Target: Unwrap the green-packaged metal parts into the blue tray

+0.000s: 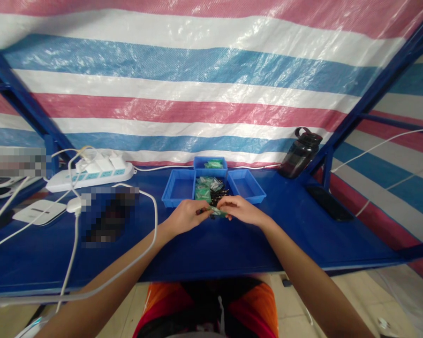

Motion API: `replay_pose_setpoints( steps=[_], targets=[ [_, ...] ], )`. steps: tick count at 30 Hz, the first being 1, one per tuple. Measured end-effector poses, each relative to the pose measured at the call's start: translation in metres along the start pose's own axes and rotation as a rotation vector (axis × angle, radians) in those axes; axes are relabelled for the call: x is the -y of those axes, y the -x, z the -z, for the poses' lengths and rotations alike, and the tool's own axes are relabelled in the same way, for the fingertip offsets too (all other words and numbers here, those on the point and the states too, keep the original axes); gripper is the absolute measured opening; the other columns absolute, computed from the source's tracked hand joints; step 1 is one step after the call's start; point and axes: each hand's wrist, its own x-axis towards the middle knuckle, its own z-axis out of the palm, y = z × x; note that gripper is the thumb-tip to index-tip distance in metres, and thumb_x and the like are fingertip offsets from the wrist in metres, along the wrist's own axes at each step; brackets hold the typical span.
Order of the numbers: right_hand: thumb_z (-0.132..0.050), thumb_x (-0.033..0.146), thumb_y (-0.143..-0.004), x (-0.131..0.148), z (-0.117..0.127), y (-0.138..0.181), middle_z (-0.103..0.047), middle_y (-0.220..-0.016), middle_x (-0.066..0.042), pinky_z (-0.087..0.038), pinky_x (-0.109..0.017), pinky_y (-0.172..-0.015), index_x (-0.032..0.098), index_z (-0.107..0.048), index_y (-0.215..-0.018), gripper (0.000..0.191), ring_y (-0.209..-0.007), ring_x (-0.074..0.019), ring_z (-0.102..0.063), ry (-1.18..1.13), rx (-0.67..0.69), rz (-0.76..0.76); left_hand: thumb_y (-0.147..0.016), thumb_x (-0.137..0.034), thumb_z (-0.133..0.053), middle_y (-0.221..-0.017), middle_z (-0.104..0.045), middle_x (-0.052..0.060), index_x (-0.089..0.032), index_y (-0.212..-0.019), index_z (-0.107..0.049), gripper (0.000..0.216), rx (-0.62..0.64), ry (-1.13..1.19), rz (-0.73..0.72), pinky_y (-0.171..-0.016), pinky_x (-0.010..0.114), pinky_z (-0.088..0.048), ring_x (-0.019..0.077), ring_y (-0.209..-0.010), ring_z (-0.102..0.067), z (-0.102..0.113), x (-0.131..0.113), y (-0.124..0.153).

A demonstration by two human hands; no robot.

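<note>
My left hand (188,217) and my right hand (242,210) meet over the front of the middle of the table. Between their fingertips is a small green and clear plastic bag (217,212), pinched from both sides. A small dark piece (199,211) also shows at my left fingers; its kind is too small to make out. Just behind the hands, green and clear packets (203,192) lie beside a heap of small dark parts (218,190). The hands hide the front of this heap.
Blue trays stand to the left (169,199), right (257,197) and back (199,162), the back one with green packets (214,164). A dark bottle (300,154) leans back right, near a black phone-like slab (329,203). Left are a power strip (92,176), white cables (154,220) and a white box (39,212).
</note>
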Motion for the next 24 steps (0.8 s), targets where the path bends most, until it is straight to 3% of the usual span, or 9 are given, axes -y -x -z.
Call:
replay_pose_setpoints(
  steps=[5, 8, 13, 16, 21, 24],
  targets=[
    [-0.057, 0.039, -0.084, 0.005, 0.004, 0.004, -0.063, -0.079, -0.002, -0.045, -0.024, -0.061, 0.015, -0.065, -0.097, 0.028, -0.067, -0.0133, -0.057, 0.019, 0.002, 0.001, -0.09, -0.038, -0.05, -0.05, -0.048, -0.005, -0.016, -0.064, -0.054, 0.034, 0.034, 0.028, 0.113, -0.047, 0.019, -0.029, 0.0081, -0.046, -0.046, 0.0, 0.002, -0.002],
    [-0.066, 0.041, -0.078, 0.002, 0.004, 0.003, -0.062, -0.073, -0.001, -0.043, -0.023, -0.058, 0.015, -0.065, -0.088, 0.029, -0.065, -0.0135, -0.057, 0.089, -0.011, -0.006, -0.091, -0.04, -0.047, -0.049, -0.046, -0.005, -0.016, -0.062, -0.052, 0.038, 0.093, 0.071, 0.109, -0.047, 0.02, -0.027, 0.0078, -0.045, -0.044, -0.001, 0.002, -0.003],
    [-0.059, 0.041, -0.083, -0.005, 0.003, 0.002, -0.058, -0.065, 0.001, -0.04, -0.021, -0.053, 0.015, -0.063, -0.08, 0.027, -0.06, -0.0121, -0.054, 0.193, -0.026, 0.012, -0.093, -0.04, -0.043, -0.05, -0.043, -0.005, -0.016, -0.062, -0.049, 0.04, 0.128, 0.149, 0.15, -0.049, 0.02, -0.027, 0.0077, -0.048, -0.043, 0.003, -0.002, -0.005],
    [-0.06, 0.04, -0.083, -0.006, 0.003, 0.001, -0.059, -0.069, 0.0, -0.042, -0.022, -0.055, 0.015, -0.063, -0.088, 0.025, -0.061, -0.0127, -0.056, 0.187, -0.048, 0.029, -0.093, -0.04, -0.042, -0.051, -0.046, -0.005, -0.015, -0.061, -0.05, 0.041, 0.131, 0.19, 0.188, -0.05, 0.019, -0.029, 0.0082, -0.049, -0.045, 0.006, -0.003, -0.006],
    [-0.053, 0.039, -0.087, -0.007, 0.004, -0.002, -0.058, -0.071, -0.001, -0.046, -0.024, -0.058, 0.015, -0.063, -0.081, 0.027, -0.06, -0.0123, -0.057, 0.212, -0.135, 0.081, -0.094, -0.043, -0.038, -0.051, -0.054, -0.003, -0.015, -0.058, -0.053, 0.048, 0.17, 0.242, 0.224, -0.053, 0.019, -0.035, 0.0096, -0.05, -0.051, 0.007, -0.005, -0.006],
    [-0.054, 0.04, -0.087, -0.009, 0.003, -0.003, -0.058, -0.069, 0.001, -0.047, -0.024, -0.053, 0.016, -0.06, -0.092, 0.025, -0.055, -0.0118, -0.057, 0.144, -0.146, 0.042, -0.095, -0.045, -0.036, -0.051, -0.054, -0.002, -0.015, -0.058, -0.055, 0.051, 0.163, 0.242, 0.243, -0.052, 0.02, -0.036, 0.01, -0.05, -0.051, 0.008, -0.007, -0.006]
  ],
)
